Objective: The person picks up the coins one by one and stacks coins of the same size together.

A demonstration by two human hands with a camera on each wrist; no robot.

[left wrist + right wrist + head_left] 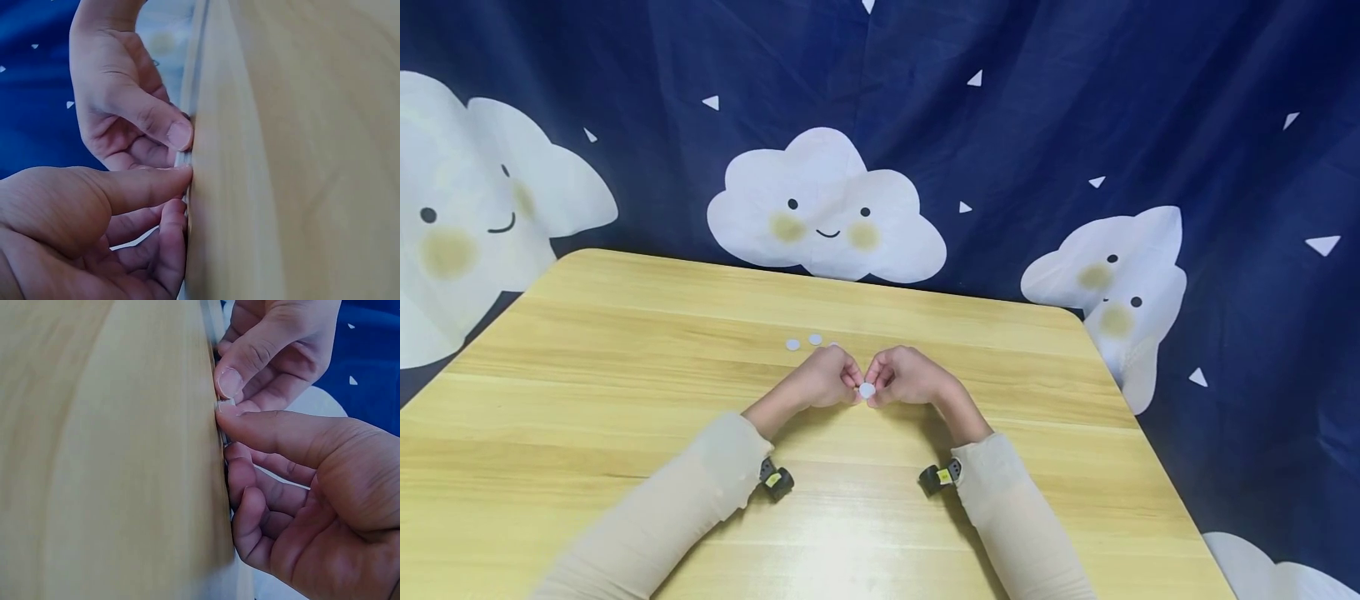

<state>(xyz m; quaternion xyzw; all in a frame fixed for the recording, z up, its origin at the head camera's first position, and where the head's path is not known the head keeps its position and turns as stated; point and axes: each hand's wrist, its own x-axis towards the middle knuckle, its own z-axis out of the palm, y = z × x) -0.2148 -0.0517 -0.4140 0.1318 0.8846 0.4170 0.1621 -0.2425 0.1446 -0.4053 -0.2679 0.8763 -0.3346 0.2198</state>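
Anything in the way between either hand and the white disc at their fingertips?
Nothing visible: the left hand and right hand hold the white disc between them. The other discs lie on the table beyond the left hand.

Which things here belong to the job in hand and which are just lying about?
Job:
left hand
right hand
white disc at their fingertips
probably the other white discs beyond

Just around:
wooden table
cloud-print curtain
wrist cameras
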